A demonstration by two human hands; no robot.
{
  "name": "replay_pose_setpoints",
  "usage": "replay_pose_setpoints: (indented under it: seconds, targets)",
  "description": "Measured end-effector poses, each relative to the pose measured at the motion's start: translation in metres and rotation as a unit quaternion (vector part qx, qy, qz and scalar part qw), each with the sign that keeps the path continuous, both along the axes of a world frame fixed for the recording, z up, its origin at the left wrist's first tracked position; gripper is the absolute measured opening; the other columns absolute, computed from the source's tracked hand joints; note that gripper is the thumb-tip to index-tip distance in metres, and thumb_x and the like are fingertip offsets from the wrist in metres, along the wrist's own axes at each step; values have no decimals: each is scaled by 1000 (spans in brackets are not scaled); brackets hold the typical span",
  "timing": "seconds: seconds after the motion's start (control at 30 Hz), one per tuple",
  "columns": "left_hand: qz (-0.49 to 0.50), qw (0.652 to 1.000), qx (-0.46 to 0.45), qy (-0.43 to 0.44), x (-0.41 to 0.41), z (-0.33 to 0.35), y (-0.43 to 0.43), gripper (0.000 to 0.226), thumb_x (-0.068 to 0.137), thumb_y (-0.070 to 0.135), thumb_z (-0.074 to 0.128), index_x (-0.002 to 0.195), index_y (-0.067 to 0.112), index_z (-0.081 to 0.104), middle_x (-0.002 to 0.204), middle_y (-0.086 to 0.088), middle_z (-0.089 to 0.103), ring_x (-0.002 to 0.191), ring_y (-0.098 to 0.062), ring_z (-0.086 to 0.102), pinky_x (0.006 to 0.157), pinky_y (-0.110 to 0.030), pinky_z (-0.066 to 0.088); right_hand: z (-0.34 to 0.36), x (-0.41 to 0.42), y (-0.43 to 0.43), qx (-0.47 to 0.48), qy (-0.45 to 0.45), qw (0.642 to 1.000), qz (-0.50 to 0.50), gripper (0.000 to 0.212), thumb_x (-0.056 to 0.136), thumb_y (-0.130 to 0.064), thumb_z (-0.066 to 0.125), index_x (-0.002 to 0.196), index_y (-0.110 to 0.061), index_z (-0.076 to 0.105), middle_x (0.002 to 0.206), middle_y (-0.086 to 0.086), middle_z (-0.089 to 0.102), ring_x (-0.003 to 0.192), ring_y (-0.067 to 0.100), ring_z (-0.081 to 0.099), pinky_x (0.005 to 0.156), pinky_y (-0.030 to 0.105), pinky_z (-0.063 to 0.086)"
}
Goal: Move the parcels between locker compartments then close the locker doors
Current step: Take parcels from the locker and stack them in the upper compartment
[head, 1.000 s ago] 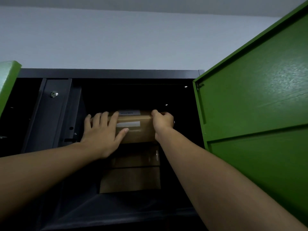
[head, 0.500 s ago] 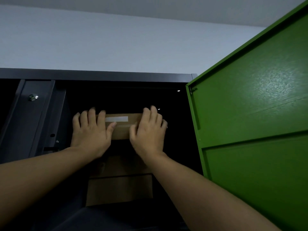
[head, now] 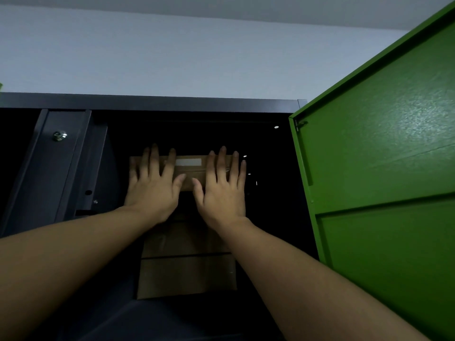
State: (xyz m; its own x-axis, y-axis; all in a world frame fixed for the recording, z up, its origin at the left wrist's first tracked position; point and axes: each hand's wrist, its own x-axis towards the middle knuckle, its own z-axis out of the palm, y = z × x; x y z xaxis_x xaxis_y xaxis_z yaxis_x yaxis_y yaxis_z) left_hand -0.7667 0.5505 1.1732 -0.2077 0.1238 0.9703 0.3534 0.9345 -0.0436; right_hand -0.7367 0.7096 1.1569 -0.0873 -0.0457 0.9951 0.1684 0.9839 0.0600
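A brown cardboard parcel with a white label lies deep inside the dark top locker compartment. My left hand presses flat against its left part with the fingers straight and spread. My right hand presses flat against its right part the same way. Below them a second brown parcel stands nearer the front of the compartment, and the top parcel seems to rest on it. The compartment's green door hangs open on the right.
A dark grey metal divider with a bolt separates this compartment from the one on the left. A pale wall rises above the locker top. The open door's edge stands close to my right forearm.
My right hand went from gripping the parcel's right corner to lying flat on its front. Both hands have pushed the parcel deeper into the compartment, and their fingers are more spread.
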Motion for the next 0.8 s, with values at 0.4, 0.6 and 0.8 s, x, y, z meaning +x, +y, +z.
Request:
replay_pose_setpoints:
  seconds: [0.4, 0.6, 0.8]
  targets:
    - [31, 993, -26, -110, -4, 3, 5, 79, 105, 67, 14, 164, 31, -23, 172, -14, -29, 160, -36, -23, 130, -59, -1, 17, -11, 20, 69, -57, 995, 51, 68, 107, -31, 41, 166, -10, 15, 173, 22, 4, 162, 36, 0, 132, 45, 1]
    - [-8, 975, -8, -221, 1, 20, 3, 79, 106, 67, 19, 164, 35, -24, 172, -10, -32, 160, -39, -23, 130, -58, 1, 25, -15, 22, 79, -102, 990, 64, 68, 110, -42, 33, 168, -19, 5, 175, 12, -12, 161, 26, -13, 131, 39, -6]
    - [21, 964, -37, -262, -10, 28, -1, 85, 101, 76, 21, 162, 39, -24, 170, -4, -37, 158, -35, -30, 131, -58, -2, 30, -28, 29, 57, -179, 981, 41, 76, 109, -57, 23, 166, -22, -13, 171, 9, -28, 158, 23, -25, 129, 37, -15]
